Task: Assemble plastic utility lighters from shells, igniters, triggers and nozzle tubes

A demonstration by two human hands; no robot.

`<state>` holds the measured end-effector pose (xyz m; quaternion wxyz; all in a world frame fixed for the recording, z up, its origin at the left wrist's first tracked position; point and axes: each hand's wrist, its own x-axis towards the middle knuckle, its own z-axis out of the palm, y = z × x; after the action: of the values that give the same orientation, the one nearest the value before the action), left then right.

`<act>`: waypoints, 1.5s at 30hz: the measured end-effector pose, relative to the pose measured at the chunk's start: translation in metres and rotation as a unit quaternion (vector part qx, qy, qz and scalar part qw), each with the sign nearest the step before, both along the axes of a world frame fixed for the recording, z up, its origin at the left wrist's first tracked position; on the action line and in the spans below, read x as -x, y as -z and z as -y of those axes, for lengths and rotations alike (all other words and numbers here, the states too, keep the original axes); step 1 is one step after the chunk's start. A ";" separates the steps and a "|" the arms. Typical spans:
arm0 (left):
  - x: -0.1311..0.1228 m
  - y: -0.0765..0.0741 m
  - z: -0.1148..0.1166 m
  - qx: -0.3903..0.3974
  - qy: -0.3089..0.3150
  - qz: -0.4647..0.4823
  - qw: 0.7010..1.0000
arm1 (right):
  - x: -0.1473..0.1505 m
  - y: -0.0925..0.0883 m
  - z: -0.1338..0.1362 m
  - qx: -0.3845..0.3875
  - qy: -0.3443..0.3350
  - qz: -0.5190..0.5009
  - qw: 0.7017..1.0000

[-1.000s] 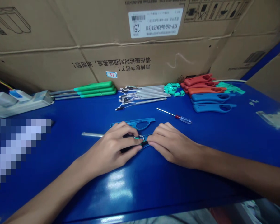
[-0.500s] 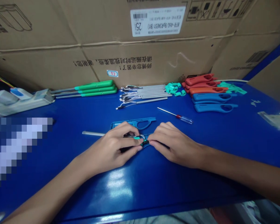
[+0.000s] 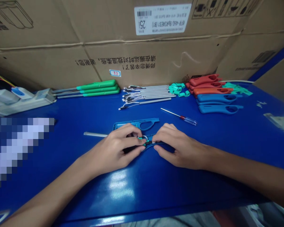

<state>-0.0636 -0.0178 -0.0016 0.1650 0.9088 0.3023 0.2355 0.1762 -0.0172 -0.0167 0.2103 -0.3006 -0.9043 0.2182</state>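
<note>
My left hand [image 3: 121,145] is closed around a blue lighter casing half [image 3: 149,147] low over the table, covering much of it. Thin white wires [image 3: 145,137], a black part [image 3: 148,143] and a bit of green show at its fingertips. A silver metal tube [image 3: 94,134] sticks out to the left beyond that hand. My right hand [image 3: 177,145] has its bent fingertips at the casing's right end, by the black part; thumb and index are slightly apart. Just behind my hands lies another blue casing half [image 3: 146,125], inner side up.
A screwdriver [image 3: 188,120] lies behind my right hand. Along the back are green lighters [image 3: 99,88], silver tubes with wires [image 3: 153,93], teal rings [image 3: 178,89], red, orange and blue casings [image 3: 217,109], and a power strip [image 3: 26,102]. Cardboard [image 3: 109,31] stands behind the table.
My right thumb and fingers have eased apart and shifted slightly right, showing more of the black part and the casing. My left hand keeps its hold.
</note>
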 end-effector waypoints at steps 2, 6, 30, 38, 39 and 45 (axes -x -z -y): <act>0.000 -0.002 0.000 0.004 0.004 -0.007 1.000 | 0.000 0.000 0.000 -0.003 -0.001 0.000 1.000; 0.002 -0.006 0.000 0.011 0.016 -0.025 0.999 | -0.001 0.001 -0.001 -0.015 -0.004 0.007 1.000; 0.006 -0.003 -0.001 -0.084 0.044 -0.093 0.991 | -0.003 0.005 -0.002 -0.016 -0.026 0.012 0.999; 0.004 0.002 -0.001 -0.088 0.050 -0.052 0.994 | -0.002 0.006 -0.003 -0.023 -0.029 0.006 0.999; 0.004 0.002 -0.002 -0.087 0.052 -0.053 0.993 | -0.001 0.006 -0.003 -0.026 -0.028 0.005 0.999; 0.006 0.003 -0.004 -0.078 0.045 -0.041 0.995 | -0.001 0.004 -0.002 -0.028 -0.020 0.008 0.999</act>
<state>-0.0696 -0.0142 -0.0043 0.0913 0.9405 0.2483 0.2132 0.1774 -0.0148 -0.0211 0.2070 -0.2784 -0.9175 0.1943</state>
